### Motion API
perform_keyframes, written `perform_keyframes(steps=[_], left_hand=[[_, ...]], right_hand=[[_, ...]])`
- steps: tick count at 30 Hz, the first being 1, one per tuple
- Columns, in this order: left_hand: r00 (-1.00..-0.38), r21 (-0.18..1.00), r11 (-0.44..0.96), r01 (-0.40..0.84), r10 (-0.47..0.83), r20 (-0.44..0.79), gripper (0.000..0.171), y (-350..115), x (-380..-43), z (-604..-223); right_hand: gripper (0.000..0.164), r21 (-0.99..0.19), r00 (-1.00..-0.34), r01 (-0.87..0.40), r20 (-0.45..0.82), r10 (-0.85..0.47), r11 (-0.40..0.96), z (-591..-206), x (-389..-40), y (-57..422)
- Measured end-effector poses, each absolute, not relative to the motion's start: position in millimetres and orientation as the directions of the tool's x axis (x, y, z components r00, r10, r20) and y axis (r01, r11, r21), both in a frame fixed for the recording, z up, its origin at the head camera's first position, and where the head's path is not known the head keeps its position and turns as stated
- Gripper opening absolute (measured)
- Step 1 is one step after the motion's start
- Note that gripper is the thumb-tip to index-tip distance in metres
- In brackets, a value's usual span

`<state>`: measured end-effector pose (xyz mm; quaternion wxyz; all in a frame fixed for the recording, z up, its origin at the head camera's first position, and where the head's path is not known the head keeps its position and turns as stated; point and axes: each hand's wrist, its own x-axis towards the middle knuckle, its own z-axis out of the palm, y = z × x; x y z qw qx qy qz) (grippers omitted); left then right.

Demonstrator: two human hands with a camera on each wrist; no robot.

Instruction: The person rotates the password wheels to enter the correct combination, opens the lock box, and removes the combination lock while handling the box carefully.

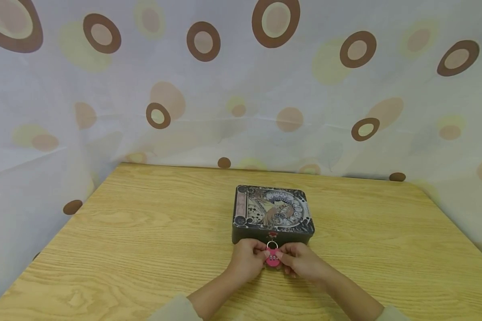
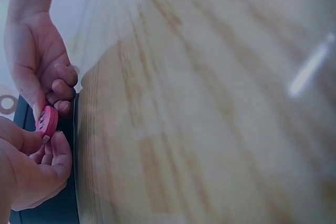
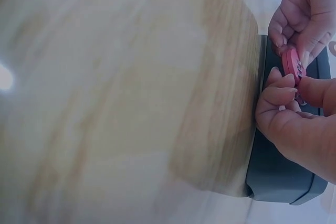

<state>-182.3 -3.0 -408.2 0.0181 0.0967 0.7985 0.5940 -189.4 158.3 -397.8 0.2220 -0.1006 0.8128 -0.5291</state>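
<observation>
A pink combination padlock (image 1: 272, 258) with several number dials hangs at the front of a dark tin box (image 1: 241, 234), its metal shackle up by the box's red-and-metal clasp (image 1: 272, 234). The left hand (image 1: 247, 262) pinches the padlock's left side between thumb and fingers. From the other side, the right hand (image 1: 303, 263) holds its right edge, thumb on the face near the dials. In the left wrist view the padlock (image 2: 48, 121) shows edge-on between both hands. The right wrist view has the padlock (image 3: 293, 66) close in front of the box's dark side (image 3: 275, 169).
The box's lid (image 1: 275, 207) is down and carries an ornate printed picture. It stands on a wood-grain table (image 1: 144, 232). Behind and beside the table hangs a pale curtain (image 1: 209, 89) with brown and beige ovals.
</observation>
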Motion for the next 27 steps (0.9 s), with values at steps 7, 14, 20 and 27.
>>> perform_keyframes(steps=[7,14,20,27], left_hand=[[-0.982,0.951,0.282,0.129,0.170,0.083,0.008,-2.1,-182.4,-408.9],[-0.982,0.947,0.294,0.133,0.169,0.086,0.008,-1.1,-182.6,-410.4],[-0.979,0.948,0.282,0.148,0.174,0.101,0.008,-1.3,-182.8,-410.6],[-0.978,0.944,0.290,0.159,0.180,0.109,0.007,-2.0,-182.0,-409.0]], right_hand=[[0.024,-0.907,-0.875,0.061,-0.248,-0.415,0.416,-397.9,-190.1,158.6],[0.026,-0.907,-0.872,0.051,-0.245,-0.424,0.418,-397.1,-189.9,158.7],[0.025,-0.902,-0.871,0.054,-0.252,-0.422,0.429,-396.7,-190.0,158.7],[0.024,-0.901,-0.876,0.063,-0.256,-0.408,0.429,-397.7,-190.2,158.3]])
